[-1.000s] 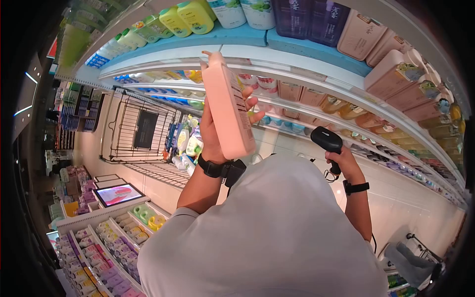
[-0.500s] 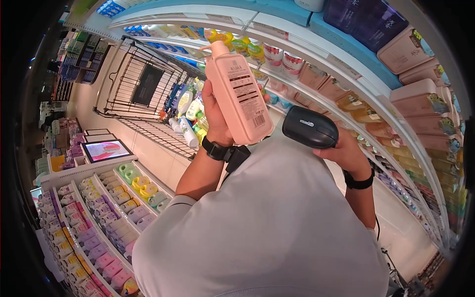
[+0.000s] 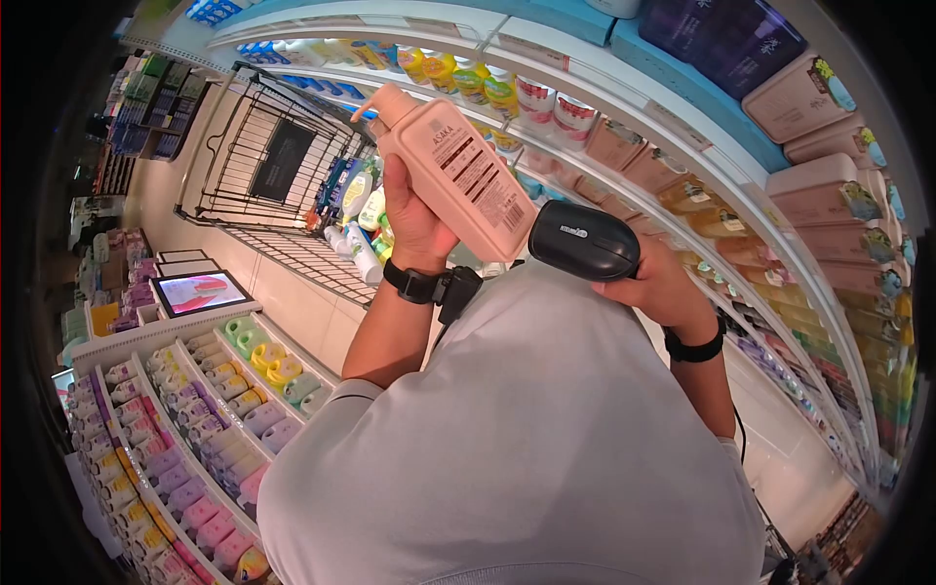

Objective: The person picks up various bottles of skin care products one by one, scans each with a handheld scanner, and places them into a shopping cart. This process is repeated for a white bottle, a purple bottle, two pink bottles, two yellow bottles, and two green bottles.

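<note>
Bottle (image 3: 463, 180), pink and tilted, sits in the half-curled left hand (image 3: 419, 216), thumb (image 3: 396, 180) along its side, other fingers hidden. Right hand (image 3: 665, 278) grips the black scanner (image 3: 583, 240), just beside the bottle's barcode (image 3: 513, 213); contact cannot be confirmed.

A loose, pale grey, short-sleeved shirt (image 3: 507, 409) with a curved line of stitching (image 3: 531, 565) low down is worn with a black left-wrist strap (image 3: 413, 283) bearing a boxy black module (image 3: 459, 292), a black right-wrist band (image 3: 697, 344) and, on the right side, a thin black cable (image 3: 743, 434).
</note>
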Demonstrator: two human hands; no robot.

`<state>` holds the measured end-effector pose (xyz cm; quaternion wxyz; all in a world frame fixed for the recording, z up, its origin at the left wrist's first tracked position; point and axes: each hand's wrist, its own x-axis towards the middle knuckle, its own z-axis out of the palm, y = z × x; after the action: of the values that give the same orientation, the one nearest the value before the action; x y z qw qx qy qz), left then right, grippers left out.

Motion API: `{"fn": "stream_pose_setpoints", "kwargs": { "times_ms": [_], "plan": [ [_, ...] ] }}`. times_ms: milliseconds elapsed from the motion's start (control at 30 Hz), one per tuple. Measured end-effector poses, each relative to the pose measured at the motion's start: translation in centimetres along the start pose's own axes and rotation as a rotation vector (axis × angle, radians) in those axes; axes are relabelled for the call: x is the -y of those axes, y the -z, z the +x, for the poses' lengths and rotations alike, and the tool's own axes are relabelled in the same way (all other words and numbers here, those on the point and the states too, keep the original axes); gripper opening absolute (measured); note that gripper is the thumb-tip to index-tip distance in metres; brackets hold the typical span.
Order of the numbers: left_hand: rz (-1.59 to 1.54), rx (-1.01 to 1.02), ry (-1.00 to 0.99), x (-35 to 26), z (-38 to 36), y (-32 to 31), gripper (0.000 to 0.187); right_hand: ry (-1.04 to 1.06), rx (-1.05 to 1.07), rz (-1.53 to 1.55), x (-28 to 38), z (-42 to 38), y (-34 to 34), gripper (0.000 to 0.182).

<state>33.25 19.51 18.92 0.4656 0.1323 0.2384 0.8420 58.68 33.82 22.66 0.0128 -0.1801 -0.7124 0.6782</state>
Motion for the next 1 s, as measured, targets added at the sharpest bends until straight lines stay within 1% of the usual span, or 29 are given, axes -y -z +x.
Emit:
{"fn": "stream_pose_setpoints", "kwargs": {
  "times_ms": [67, 267, 400, 500, 567, 767, 833, 867, 933, 967, 1000],
  "plan": [
    [0.059, 0.031, 0.005, -0.2, 0.1, 0.3, 0.088, 0.021, -0.002, -0.001, 0.0, 0.0, 0.0, 0.050],
    [0.017, 0.039, -0.009, -0.3, 0.0, -0.3, 0.089, -0.018, -0.003, 0.019, 0.5, 0.2, -0.4, 0.048],
    [0.024, 0.037, -0.028, -0.6, -0.2, -0.2, 0.087, -0.051, 0.006, 0.023, 0.7, 0.7, -0.7, 0.043],
    [0.026, 0.025, -0.038, -0.9, -0.4, 0.4, 0.084, -0.086, 0.011, 0.047, 0.3, 1.2, -1.1, 0.042],
    [-0.001, 0.057, -0.007, -1.0, -0.5, 1.2, 0.081, -0.095, 0.016, 0.045, 0.3, 1.6, -1.3, 0.042],
    [-0.015, -0.015, -0.061, -1.9, -0.6, 2.9, 0.073, -0.120, 0.019, 0.087, -0.2, 3.2, -2.0, 0.044],
    [0.005, -0.096, -0.090, -2.9, -0.7, 4.0, 0.067, -0.092, 0.027, 0.136, -0.5, 3.9, -2.3, 0.046],
    [0.003, -0.099, -0.092, -3.6, -0.5, 4.8, 0.067, -0.094, 0.030, 0.135, -0.6, 4.2, -2.4, 0.046],
    [0.146, -0.285, -0.174, -5.2, 0.0, 7.4, 0.067, -0.141, 0.030, 0.111, -0.9, 4.7, -2.4, 0.047],
    [0.145, -0.288, -0.174, -5.9, 0.2, 8.8, 0.067, -0.143, 0.032, 0.112, -1.0, 4.8, -2.4, 0.047],
    [0.157, -0.400, -0.209, -6.5, 0.4, 10.4, 0.062, -0.237, -0.005, 0.086, -1.1, 4.9, -2.3, 0.047]
  ]
}}
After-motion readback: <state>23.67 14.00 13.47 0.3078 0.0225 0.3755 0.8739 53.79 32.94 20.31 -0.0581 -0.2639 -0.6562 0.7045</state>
